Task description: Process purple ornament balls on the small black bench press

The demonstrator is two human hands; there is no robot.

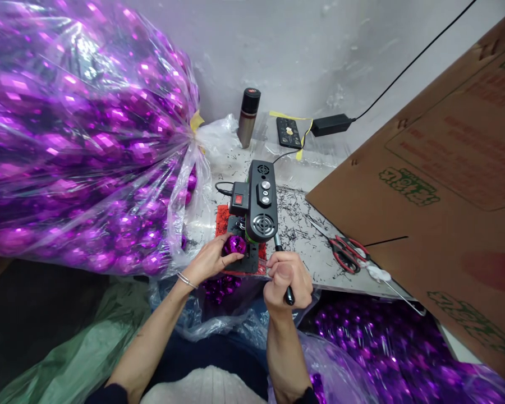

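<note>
A small black bench drill press (261, 199) stands on a red mat (222, 216) near the table's front edge. My left hand (214, 258), wearing a bracelet, grips a shiny purple faceted ball (235, 245) between thumb and fingers at the machine's base plate (249, 262). The upper body of the machine partly hides what lies above the ball. My right hand (288, 278) is wrapped round the black-ended lever (289, 295) on the machine's right side. A switch box (238, 198) with a red rocker sits on its left.
A tied clear bag of purple balls (88, 151) fills the left. Red-handled scissors (348, 252) lie by a large cardboard box (437, 168). Behind are a thermos (248, 118), a phone (288, 132) and a power adapter (332, 124). Dark shavings (297, 224) litter the table; more balls (374, 336) lie below.
</note>
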